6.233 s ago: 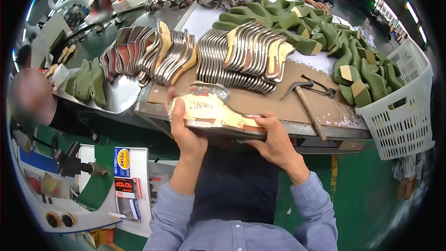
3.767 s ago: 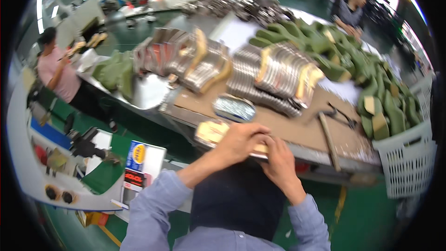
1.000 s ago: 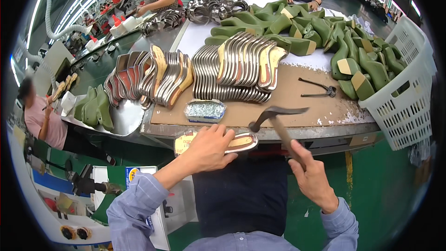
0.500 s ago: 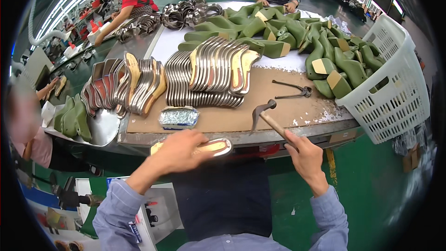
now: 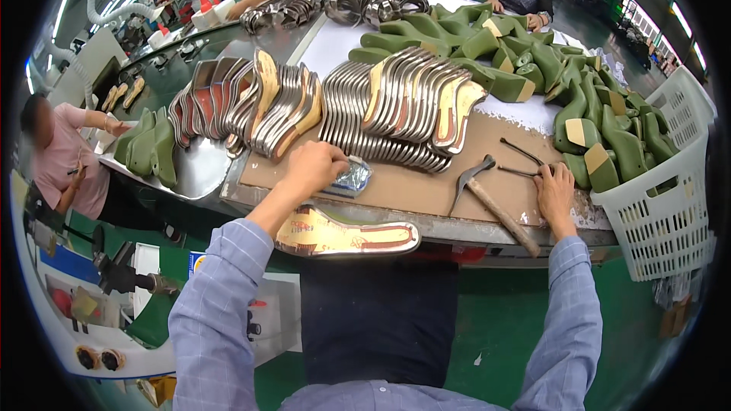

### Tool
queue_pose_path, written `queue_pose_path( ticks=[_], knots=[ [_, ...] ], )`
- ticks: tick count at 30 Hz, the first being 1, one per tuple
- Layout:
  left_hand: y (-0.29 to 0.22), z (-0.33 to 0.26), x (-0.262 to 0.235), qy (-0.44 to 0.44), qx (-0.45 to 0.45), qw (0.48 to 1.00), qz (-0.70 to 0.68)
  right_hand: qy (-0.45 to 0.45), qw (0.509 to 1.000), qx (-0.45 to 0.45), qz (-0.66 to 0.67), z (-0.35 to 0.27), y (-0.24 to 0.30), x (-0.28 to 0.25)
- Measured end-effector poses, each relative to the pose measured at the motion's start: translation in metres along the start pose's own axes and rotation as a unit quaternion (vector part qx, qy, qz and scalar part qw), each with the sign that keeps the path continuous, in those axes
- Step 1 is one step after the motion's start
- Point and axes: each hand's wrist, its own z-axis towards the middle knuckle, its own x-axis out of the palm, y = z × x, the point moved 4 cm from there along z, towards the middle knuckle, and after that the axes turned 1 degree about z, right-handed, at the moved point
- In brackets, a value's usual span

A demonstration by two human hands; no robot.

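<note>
My left hand [image 5: 314, 169] is over the small blue-and-clear pack [image 5: 352, 180] near the bench's front edge. Its fingers are pinched together; what they hold, if anything, is hidden. Below that forearm, a shoe last with a tan and brown insole [image 5: 358, 237] lies sole up at the front edge, held by neither hand. Over on the right, my right hand [image 5: 556, 196] has its fingers closed around the jaw end of the dark pincers [image 5: 519, 172], whose handles point left. Between the hands rests a hammer [image 5: 499, 213], its wooden handle toward me.
Stacked metal-edged insole pieces [image 5: 403, 106] stand behind the pack, with more to their left [image 5: 266, 106]. Green shoe lasts [image 5: 548, 68] are heaped at the back right beside a white plastic basket [image 5: 662, 205]. Co-workers are at the far side and left.
My right hand has let go of the hammer, which now lies on the bench, and moved right onto the pincers. My left hand has left the insole-covered last and moved to the pack.
</note>
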Motion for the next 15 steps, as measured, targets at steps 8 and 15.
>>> queue_pose_path(
  ticks=[8,15],
  knots=[
    [0.006,-0.002,-0.008,-0.052,-0.004,0.993,-0.108,-0.105,0.651,0.361,0.66,-0.009,0.051,-0.045],
    [-0.084,-0.07,-0.029,0.0,0.069,0.959,-0.273,-0.079,0.423,0.217,0.876,0.008,0.207,-0.127]
  ],
)
